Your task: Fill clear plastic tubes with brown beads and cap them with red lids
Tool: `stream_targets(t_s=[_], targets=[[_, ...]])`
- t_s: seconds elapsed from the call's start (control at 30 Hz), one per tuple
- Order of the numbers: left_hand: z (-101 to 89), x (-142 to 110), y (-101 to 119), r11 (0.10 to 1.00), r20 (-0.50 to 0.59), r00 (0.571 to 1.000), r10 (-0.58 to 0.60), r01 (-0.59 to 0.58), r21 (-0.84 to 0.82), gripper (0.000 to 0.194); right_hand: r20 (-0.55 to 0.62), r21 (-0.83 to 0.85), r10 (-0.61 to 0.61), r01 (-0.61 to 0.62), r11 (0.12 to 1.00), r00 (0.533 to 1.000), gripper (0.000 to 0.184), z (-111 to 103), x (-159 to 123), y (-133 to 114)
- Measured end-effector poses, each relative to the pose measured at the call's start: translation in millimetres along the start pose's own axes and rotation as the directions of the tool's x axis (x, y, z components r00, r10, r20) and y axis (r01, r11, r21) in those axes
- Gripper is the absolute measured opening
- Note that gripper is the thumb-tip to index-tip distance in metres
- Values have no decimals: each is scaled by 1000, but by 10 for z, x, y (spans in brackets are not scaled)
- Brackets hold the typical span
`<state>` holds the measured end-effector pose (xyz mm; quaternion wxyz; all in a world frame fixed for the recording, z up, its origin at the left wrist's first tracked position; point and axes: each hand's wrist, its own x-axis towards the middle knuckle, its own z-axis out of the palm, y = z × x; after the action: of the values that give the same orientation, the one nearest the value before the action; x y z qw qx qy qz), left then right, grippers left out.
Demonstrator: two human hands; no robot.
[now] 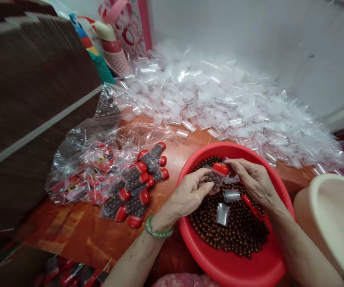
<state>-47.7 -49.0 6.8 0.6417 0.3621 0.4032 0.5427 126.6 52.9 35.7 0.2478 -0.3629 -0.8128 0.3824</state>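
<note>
Head view: two hands filling a small bag over a red basin of brown beads.
Left hand (189, 193) and right hand (254, 179) both pinch a clear bag with a red cap (216, 175) above the red basin (234, 267) holding brown beads (228, 231); two empty clear tubes (230, 195) lie on the beads. Filled red-capped bags (136, 187) lie left on the orange tabletop (79, 227); a heap of clear bags (219, 99) lies behind.

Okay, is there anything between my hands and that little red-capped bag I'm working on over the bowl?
Nothing visible. The left hand and right hand both already pinch the red-capped bag directly, above the brown beads in the red bowl. Two empty clear bags lie on the beads below.
</note>
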Motion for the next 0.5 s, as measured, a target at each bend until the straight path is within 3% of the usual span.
stream_targets(t_s=[0.07, 0.17, 0.23, 0.5], targets=[[3, 0, 9, 1000, -28, 1000, -1, 0, -31, 27, 100, -278, 19, 10, 960, 995, 32, -36, 6, 45], [3, -9, 11, 999, -81, 996, 24, -26, -27, 26, 318, -604, 172, 59, 794, 932, 27, -20, 11, 113], [8, -15, 1, 999, -101, 994, 44, -44, -5, 26, 375, -665, 244, 77, 743, 894, 22, 35, 10, 161], [35, -27, -37, 992, -173, 977, 124, -118, 44, 33, 438, -734, 333, 118, 669, 835, 20, 203, -4, 351]])
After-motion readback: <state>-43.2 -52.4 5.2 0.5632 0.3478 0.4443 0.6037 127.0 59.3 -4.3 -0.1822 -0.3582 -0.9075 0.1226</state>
